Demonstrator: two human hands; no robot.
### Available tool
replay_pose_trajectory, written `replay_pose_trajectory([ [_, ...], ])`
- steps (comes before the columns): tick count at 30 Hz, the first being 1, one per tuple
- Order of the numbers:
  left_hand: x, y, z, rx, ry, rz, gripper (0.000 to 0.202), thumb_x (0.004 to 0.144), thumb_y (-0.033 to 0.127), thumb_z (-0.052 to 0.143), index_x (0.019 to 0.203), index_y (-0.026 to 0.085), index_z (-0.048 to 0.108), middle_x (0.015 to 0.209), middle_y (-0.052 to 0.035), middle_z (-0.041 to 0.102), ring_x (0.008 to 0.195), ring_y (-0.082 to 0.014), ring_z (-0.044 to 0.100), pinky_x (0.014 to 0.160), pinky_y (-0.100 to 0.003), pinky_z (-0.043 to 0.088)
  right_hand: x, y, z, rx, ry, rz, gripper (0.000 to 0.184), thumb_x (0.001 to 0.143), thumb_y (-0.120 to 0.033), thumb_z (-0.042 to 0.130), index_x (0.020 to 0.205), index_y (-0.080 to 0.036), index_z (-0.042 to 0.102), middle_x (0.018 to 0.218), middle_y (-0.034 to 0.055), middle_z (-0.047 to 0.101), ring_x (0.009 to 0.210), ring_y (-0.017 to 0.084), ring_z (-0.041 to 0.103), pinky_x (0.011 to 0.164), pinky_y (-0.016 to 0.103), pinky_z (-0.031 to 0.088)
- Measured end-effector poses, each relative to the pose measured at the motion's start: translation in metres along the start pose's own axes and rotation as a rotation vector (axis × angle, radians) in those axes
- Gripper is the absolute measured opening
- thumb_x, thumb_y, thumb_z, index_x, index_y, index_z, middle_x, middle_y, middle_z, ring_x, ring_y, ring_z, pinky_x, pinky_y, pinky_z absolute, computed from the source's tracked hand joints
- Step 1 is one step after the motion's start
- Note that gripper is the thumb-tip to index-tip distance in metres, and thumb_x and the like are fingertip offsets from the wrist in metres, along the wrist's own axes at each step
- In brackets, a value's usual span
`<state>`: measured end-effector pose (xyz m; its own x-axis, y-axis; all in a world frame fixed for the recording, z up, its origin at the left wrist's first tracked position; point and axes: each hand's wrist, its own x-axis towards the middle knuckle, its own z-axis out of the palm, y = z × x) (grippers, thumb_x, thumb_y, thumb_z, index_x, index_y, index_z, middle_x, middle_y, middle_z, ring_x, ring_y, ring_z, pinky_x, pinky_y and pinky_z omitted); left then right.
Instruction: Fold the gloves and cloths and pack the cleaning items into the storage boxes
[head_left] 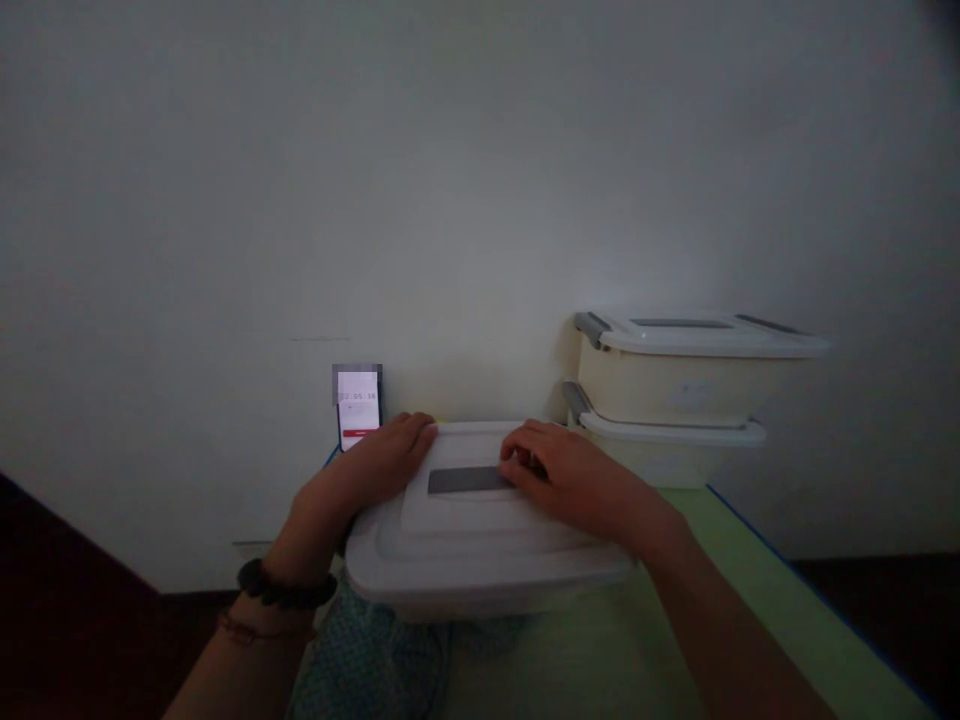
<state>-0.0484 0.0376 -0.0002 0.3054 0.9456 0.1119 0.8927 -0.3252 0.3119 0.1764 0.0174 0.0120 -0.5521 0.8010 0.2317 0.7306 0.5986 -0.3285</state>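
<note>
A white storage box with a lid (480,555) lies in front of me, a grey strip (461,481) set in the lid's top. My left hand (386,455) rests over the lid's left edge with its fingers stretched out. Toward the right end of the grey strip, my right hand (570,475) touches the lid; its fingers are loosely bent, a gap shows between them and the thumb, and nothing is seen in it. Below the box's front left corner is a blue-green patterned cloth (367,650). The box's side latches are hidden by my hands and forearms.
Two similar boxes, an upper box (660,385) on a lower box (645,460), stand at the right by the wall (480,200). A phone (360,412) with a lit screen leans at the back left. The green tabletop (735,570) has a blue edge.
</note>
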Motion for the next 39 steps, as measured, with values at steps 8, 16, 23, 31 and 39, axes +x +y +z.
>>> replay_pose_trajectory([
  [8,0.000,0.005,-0.001,0.015,-0.001,0.017,0.046,0.093,0.036,0.021,0.112,0.010,0.054,0.115,-0.0182,0.062,0.110,-0.0273,0.057,0.099,-0.043,0.039,0.005,-0.008,0.015,-0.102,0.016,0.047,0.040,0.091,-0.051,0.038,0.077,-0.017,0.054,0.084,0.0091,0.060,0.079,0.021,0.055,0.071,0.033,0.040],
  [16,0.000,0.004,-0.001,-0.005,0.028,0.031,0.042,0.093,0.036,0.024,0.106,0.013,0.057,0.110,-0.0159,0.065,0.103,-0.0257,0.060,0.095,-0.043,0.043,0.004,0.000,0.015,-0.050,0.008,-0.039,0.050,0.073,-0.068,0.054,0.076,-0.018,0.050,0.087,0.0075,0.057,0.084,0.023,0.050,0.070,0.033,0.038],
  [23,0.001,0.010,-0.007,-0.054,0.120,0.097,0.037,0.092,0.035,0.033,0.108,0.012,0.057,0.112,-0.0135,0.063,0.105,-0.0230,0.057,0.096,-0.038,0.043,0.007,0.008,0.010,0.015,0.049,-0.073,0.047,0.071,-0.064,0.061,0.066,-0.019,0.048,0.076,0.0023,0.054,0.073,0.017,0.047,0.062,0.028,0.033],
  [31,-0.013,0.015,-0.032,-0.452,0.364,0.325,0.023,0.090,0.032,0.042,0.100,0.020,0.060,0.116,-0.0073,0.061,0.116,-0.0224,0.052,0.104,-0.038,0.036,0.003,0.017,-0.013,0.062,0.228,-0.058,0.044,0.069,-0.061,0.064,0.065,-0.020,0.047,0.071,0.0003,0.051,0.069,0.016,0.045,0.061,0.027,0.033],
  [39,-0.025,0.026,-0.038,-0.379,0.267,0.324,0.038,0.093,0.039,0.030,0.119,0.023,0.054,0.146,-0.0035,0.036,0.136,-0.0251,0.026,0.113,-0.041,0.021,-0.013,0.025,-0.038,0.230,0.237,0.106,0.035,0.073,-0.055,0.063,0.075,-0.020,0.058,0.071,0.0002,0.056,0.067,0.016,0.050,0.059,0.026,0.035],
])
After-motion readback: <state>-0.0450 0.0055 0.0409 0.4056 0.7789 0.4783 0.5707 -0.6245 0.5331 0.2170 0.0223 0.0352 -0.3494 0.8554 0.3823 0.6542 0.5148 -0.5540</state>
